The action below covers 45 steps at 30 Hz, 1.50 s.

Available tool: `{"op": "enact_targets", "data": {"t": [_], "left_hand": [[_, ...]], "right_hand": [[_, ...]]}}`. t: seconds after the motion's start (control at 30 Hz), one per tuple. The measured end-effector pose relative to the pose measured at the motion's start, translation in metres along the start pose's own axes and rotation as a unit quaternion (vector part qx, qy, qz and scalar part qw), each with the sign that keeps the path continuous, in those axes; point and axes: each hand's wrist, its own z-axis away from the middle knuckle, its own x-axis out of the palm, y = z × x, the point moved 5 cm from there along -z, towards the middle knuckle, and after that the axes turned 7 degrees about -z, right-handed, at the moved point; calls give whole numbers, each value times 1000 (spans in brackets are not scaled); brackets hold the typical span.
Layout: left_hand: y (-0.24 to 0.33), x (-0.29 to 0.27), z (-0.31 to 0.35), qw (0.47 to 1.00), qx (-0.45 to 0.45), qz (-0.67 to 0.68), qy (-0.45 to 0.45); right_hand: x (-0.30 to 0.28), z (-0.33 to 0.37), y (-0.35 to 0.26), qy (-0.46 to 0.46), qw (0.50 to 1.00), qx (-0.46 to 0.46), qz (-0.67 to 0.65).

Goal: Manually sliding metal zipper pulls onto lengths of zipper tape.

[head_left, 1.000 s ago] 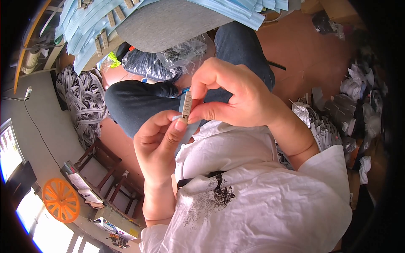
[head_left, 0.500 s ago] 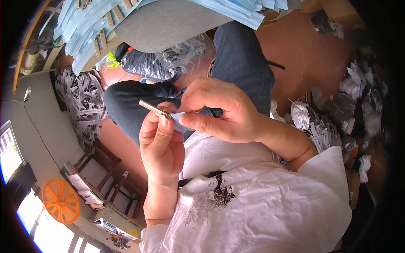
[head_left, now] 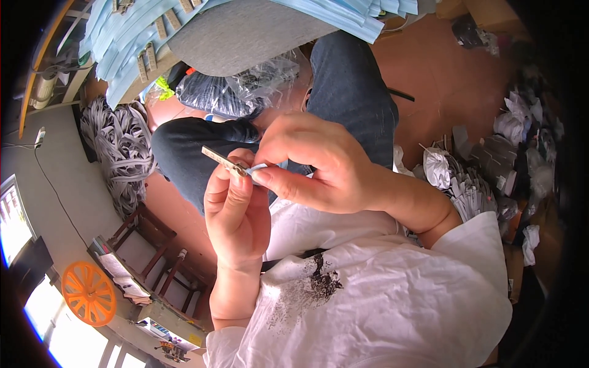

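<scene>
In front of my lap, my left hand (head_left: 238, 205) pinches a slim pale clothespin (head_left: 219, 158) between thumb and fingers, its long end pointing up to the left. A small light blue strip (head_left: 257, 167) lies at the clothespin's other end. My right hand (head_left: 319, 161) is closed on that strip with thumb and forefinger. The two hands nearly touch, and the fingers partly hide where strip and clothespin meet.
Light blue strips (head_left: 119, 58) with several clothespins lie on the grey work surface (head_left: 245, 37) ahead. Below it sits a clear plastic bag (head_left: 267, 76). A heap of grey bands (head_left: 116, 144) is at left, crumpled scraps (head_left: 457, 178) at right, and a dark wooden chair (head_left: 147, 245) at lower left.
My right hand has shifted slightly left, toward the clothespin. The light blue strip has turned and shows a narrower edge. My left hand keeps its pinch, almost unmoved.
</scene>
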Motion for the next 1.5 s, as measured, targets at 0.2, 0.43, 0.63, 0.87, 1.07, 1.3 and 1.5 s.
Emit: {"op": "enact_targets", "data": {"t": [0.2, 0.43, 0.63, 0.87, 1.07, 1.3, 1.5], "left_hand": [[-3, 2, 0, 999, -22, 25, -7], [1, 3, -1, 1000, -9, 20, -5], [4, 7, 3, 1000, -4, -27, 5], [6, 9, 2, 998, 36, -55, -10], [5, 6, 3, 997, 39, -70, 12], [8, 1, 1, 984, 106, -140, -31], [10, 1, -1, 975, 147, -159, -52]], "right_hand": [[-2, -2, 1, -26, 999, 27, -16], [-1, -1, 3, -29, 997, 53, -57], [-1, -3, 1, -22, 997, 47, -53], [-2, -5, -2, -11, 1000, 20, -21], [-1, -6, -3, -14, 1000, 23, -16], [-1, -6, -2, -19, 999, 28, 0], [2, -3, -2, -27, 998, 55, -27]]}}
